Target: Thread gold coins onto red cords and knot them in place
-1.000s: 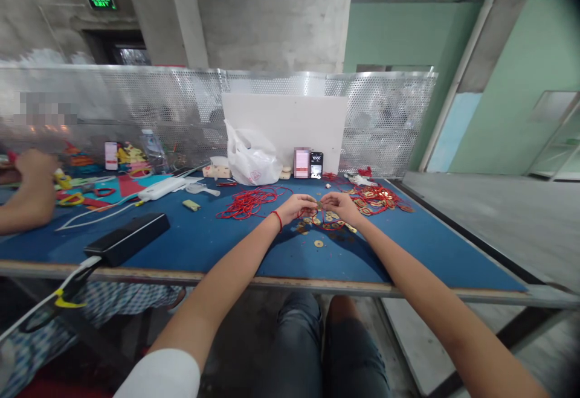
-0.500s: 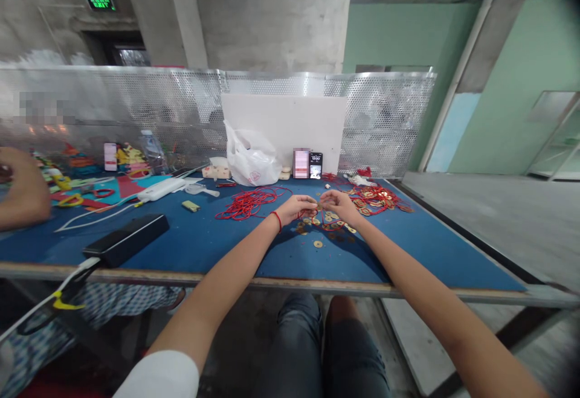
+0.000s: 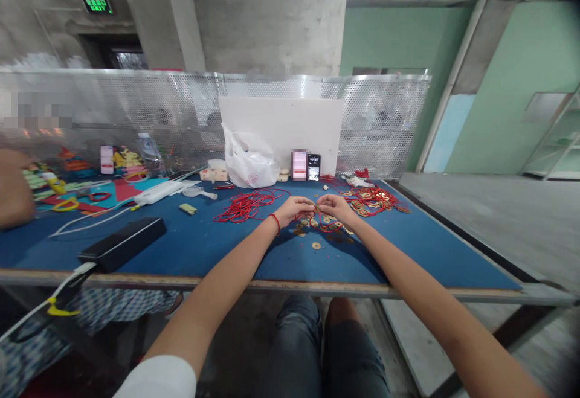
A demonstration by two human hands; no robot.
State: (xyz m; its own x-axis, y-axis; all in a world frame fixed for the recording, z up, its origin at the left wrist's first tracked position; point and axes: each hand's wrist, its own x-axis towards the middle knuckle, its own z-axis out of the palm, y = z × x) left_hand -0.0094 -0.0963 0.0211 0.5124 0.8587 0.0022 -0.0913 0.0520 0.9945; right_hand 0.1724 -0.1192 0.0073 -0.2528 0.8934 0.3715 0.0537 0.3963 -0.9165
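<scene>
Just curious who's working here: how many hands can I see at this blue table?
3. The person's left hand and right hand meet in the middle; a co-worker's hand shows at the left edge of the view. Others may be out of view.

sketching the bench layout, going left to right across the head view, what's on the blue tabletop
black flat box → small olive-green packet → loose red cord → left hand → right hand → red cord strung with brass-coloured coins
</scene>
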